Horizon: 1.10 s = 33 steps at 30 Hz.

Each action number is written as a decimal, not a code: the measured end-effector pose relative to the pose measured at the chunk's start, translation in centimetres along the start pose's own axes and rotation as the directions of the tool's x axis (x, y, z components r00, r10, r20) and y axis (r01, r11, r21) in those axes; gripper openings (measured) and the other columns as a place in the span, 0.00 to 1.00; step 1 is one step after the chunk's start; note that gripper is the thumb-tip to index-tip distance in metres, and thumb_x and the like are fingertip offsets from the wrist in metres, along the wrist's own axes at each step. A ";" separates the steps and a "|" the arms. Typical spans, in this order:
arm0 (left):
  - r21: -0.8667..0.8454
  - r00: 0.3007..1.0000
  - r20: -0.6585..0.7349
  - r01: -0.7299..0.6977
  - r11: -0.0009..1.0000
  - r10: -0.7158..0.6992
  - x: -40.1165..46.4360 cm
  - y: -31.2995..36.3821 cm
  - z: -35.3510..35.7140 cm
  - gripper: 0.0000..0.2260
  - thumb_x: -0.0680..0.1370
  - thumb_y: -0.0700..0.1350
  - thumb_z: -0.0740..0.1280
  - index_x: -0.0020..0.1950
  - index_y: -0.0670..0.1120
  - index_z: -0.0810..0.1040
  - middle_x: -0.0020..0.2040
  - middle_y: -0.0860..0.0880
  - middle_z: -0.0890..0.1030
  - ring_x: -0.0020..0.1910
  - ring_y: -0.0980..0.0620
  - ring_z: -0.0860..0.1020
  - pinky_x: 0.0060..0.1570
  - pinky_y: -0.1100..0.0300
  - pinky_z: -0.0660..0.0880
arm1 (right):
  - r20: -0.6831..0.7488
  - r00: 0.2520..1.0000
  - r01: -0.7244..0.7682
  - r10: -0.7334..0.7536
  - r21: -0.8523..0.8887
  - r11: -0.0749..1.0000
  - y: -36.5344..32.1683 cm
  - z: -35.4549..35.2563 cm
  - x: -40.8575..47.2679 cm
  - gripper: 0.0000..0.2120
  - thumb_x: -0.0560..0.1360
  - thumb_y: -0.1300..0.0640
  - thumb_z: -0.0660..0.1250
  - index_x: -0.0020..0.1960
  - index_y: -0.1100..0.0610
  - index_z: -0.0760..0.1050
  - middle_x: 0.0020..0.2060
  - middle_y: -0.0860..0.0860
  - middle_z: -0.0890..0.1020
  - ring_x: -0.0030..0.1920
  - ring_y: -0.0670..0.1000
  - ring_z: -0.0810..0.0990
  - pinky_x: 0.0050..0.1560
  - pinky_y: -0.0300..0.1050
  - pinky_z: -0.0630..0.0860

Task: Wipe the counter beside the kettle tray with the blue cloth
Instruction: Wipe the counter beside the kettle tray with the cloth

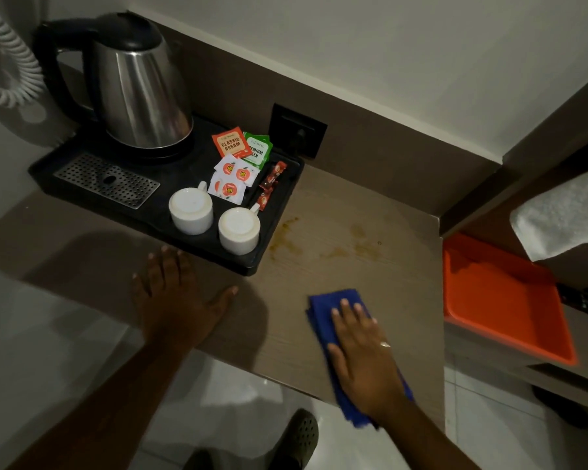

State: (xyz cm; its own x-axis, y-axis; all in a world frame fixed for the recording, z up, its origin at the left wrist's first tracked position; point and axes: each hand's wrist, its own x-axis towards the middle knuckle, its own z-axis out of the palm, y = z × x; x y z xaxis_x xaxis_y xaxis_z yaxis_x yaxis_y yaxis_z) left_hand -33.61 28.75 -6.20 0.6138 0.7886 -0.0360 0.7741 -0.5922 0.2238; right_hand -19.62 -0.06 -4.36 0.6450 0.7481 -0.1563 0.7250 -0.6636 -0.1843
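A folded blue cloth (323,307) lies on the brown counter (398,286) near its front edge, and my right hand (364,354) presses flat on top of it. Brown stains (319,242) mark the counter beyond the cloth, just right of the black kettle tray (279,232). My left hand (177,296) rests flat on the counter with fingers spread, in front of the tray and holding nothing. The tray carries a steel kettle (140,89), two upturned white cups (214,220) and several tea and sugar sachets (241,157).
An orange tray (503,300) sits on a lower shelf at the right, with a white towel (564,212) above it. A black wall socket (297,128) is behind the kettle tray. A coiled white cord (4,62) hangs at the far left. My shoe (299,435) shows on the tiled floor below.
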 end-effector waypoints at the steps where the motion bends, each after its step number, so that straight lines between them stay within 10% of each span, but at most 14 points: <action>1: -0.005 1.000 0.000 -0.004 1.000 0.004 0.0 0.0 0.0 0.52 0.68 0.77 0.52 0.78 0.38 0.57 0.79 0.34 0.58 0.78 0.33 0.55 0.73 0.31 0.52 | -0.018 0.998 -0.064 0.064 0.010 0.998 2.1 -0.5 -0.8 0.29 0.79 0.38 0.39 0.77 0.47 0.44 0.78 0.47 0.47 0.77 0.47 0.41 0.75 0.52 0.41; 9: -0.012 1.000 0.004 0.001 1.000 0.000 0.0 0.0 0.2 0.53 0.68 0.78 0.51 0.78 0.38 0.55 0.80 0.35 0.56 0.79 0.34 0.54 0.74 0.32 0.51 | -0.067 0.742 -0.657 0.667 0.125 0.744 2.5 -2.7 7.5 0.30 0.82 0.45 0.44 0.78 0.59 0.44 0.78 0.58 0.47 0.78 0.60 0.45 0.76 0.60 0.45; 17: -0.007 1.000 -0.007 0.000 1.000 0.000 -0.3 0.1 0.0 0.52 0.68 0.76 0.53 0.77 0.37 0.58 0.79 0.34 0.59 0.78 0.32 0.56 0.73 0.30 0.54 | -0.040 0.995 -0.093 0.093 0.001 0.996 -2.0 1.1 1.2 0.31 0.79 0.36 0.38 0.78 0.48 0.39 0.77 0.47 0.42 0.77 0.47 0.37 0.75 0.53 0.42; 28: 0.021 1.000 0.003 0.011 1.000 -0.012 0.0 -0.2 0.4 0.53 0.68 0.78 0.51 0.78 0.38 0.57 0.79 0.35 0.58 0.78 0.33 0.55 0.73 0.31 0.53 | -0.074 0.738 -0.664 0.671 0.100 0.741 6.0 -3.3 6.5 0.32 0.81 0.43 0.45 0.78 0.60 0.44 0.78 0.59 0.47 0.77 0.60 0.45 0.76 0.59 0.46; 33: 0.009 1.000 -0.020 0.006 1.000 -0.006 -0.2 0.1 0.0 0.52 0.68 0.77 0.53 0.77 0.37 0.60 0.78 0.34 0.60 0.77 0.33 0.57 0.72 0.32 0.54 | -0.087 0.935 -0.336 0.344 0.093 0.937 0.0 -1.4 7.0 0.32 0.80 0.41 0.42 0.78 0.55 0.41 0.78 0.54 0.44 0.78 0.55 0.41 0.75 0.53 0.40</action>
State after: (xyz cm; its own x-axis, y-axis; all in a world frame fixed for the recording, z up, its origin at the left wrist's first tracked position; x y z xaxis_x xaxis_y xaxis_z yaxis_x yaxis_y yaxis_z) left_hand -33.63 28.55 -6.13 0.6062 0.7951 -0.0180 0.7790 -0.5890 0.2150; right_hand -14.80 5.15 -4.14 0.8734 0.4706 -0.1251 0.4401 -0.8729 -0.2106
